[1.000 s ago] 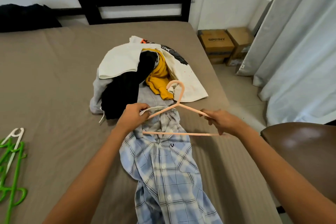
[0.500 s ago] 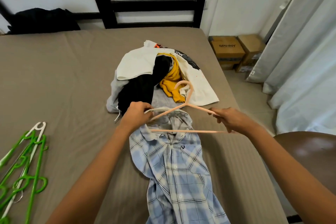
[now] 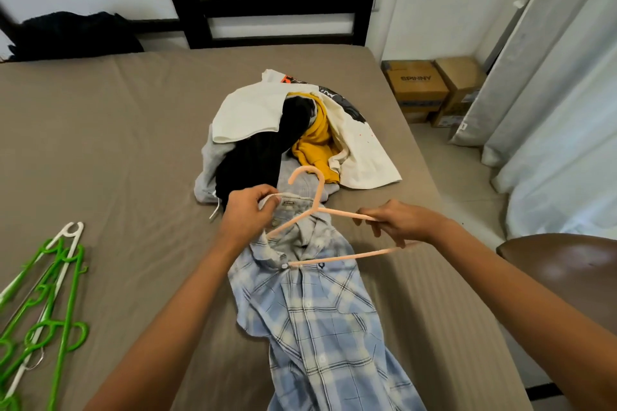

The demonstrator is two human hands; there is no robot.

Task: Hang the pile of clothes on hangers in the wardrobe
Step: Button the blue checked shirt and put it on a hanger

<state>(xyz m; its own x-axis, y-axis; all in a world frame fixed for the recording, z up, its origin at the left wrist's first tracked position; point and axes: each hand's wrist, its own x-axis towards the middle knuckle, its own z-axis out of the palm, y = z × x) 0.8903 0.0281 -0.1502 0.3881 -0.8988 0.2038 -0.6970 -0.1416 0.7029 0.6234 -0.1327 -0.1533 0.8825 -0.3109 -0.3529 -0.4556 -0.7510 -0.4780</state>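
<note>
1. The left hand (image 3: 248, 215) pinches the collar of the plaid shirt (image 3: 317, 317), as before.
2. The right hand (image 3: 402, 223) grips the right end of the peach hanger (image 3: 344, 213).
3. The hanger, level earlier, now tilts, with its left arm tucked into the collar.
4. The shirt lies on the bed (image 3: 100, 143), next to the clothes pile (image 3: 253, 157).

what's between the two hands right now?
Head view: the hanger spans the gap. Its right end is in the right hand, and its left end is tucked into the collar of the shirt, which the left hand holds.
</note>
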